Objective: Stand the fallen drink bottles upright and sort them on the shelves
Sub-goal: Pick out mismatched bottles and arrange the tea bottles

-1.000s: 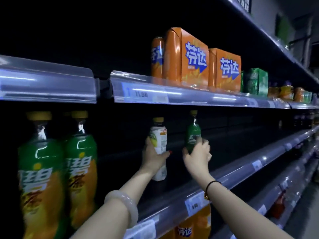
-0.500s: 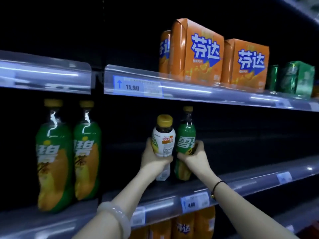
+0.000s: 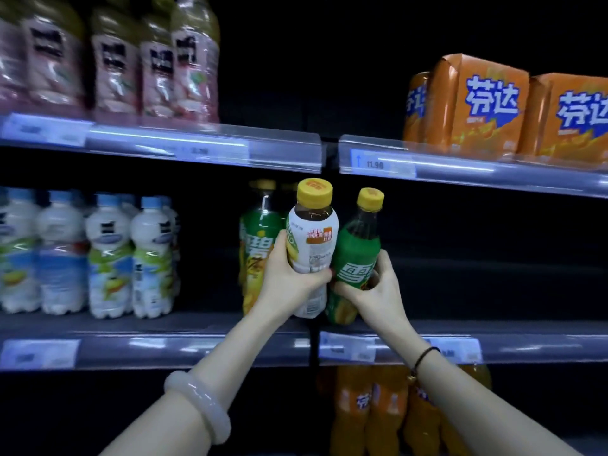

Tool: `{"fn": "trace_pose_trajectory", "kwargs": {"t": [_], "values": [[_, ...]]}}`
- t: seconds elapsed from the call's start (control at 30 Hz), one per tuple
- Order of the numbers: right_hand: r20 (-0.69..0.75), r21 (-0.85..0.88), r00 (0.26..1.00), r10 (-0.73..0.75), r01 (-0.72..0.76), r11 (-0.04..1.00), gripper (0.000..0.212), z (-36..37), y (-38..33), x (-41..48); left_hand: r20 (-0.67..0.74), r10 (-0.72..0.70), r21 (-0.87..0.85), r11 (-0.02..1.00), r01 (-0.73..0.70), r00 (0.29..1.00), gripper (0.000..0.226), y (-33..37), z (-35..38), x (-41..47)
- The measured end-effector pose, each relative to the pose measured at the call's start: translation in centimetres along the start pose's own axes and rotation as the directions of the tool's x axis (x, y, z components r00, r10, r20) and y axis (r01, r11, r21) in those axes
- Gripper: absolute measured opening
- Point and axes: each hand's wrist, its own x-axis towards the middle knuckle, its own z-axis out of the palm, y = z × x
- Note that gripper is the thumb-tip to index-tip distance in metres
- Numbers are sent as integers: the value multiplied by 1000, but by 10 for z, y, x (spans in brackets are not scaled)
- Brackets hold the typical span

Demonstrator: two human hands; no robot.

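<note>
- The left hand (image 3: pixel 289 281) is wrapped around the lower half of a white-label bottle (image 3: pixel 312 245) with a yellow cap and holds it almost upright.
- The right hand (image 3: pixel 378 291) is curled around a green bottle (image 3: pixel 357 255), also with a yellow cap, whose top leans a little to the right.
- Both bottles are in the air, in front of the middle shelf (image 3: pixel 197 350) and just above its front rail. They are side by side, and the fingers of the two hands nearly meet between them.
- I think they are carried with caps up so that each can be put down standing, next to its own kind.
- A bigger green bottle (image 3: pixel 260 245) stands on this shelf directly behind the left hand, so the green one probably belongs near it.
- Left on the same shelf stand white and blue bottles (image 3: pixel 108 258) in rows.
- The upper shelf carries pink bottles (image 3: pixel 115 60) and orange packs (image 3: pixel 477 106); orange bottles (image 3: pixel 378 409) stand below.
- The room is dark, and the shelf part on the right shows only black.
</note>
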Motion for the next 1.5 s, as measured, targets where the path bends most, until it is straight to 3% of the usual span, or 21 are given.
{"fn": "trace_pose_trajectory", "kwargs": {"t": [0.23,0.47,0.63,0.73,0.93,1.5], "values": [[-56,-3,998,32,-32,999,63,67,-24,-10,53,-65,17,998,65,996,54,-2,-82,-10],[-122,-20,984,130,-133,991,59,91,-37,-12,95,-90,10,996,90,991,55,-4,-118,-12],[-37,-109,988,150,-153,982,54,98,-41,-3,56,-129,11,992,128,990,56,-9,-125,-9],[-45,-306,982,183,-188,933,58,99,-35,1,34,-157,24,987,156,987,58,-12,-128,-5],[-63,-54,985,159,-163,985,51,100,-32,2,17,-201,54,978,200,979,56,-13,-126,3],[-79,3,984,160,-160,987,61,101,-8,14,-15,-201,87,976,201,980,53,-17,-121,8]]}}
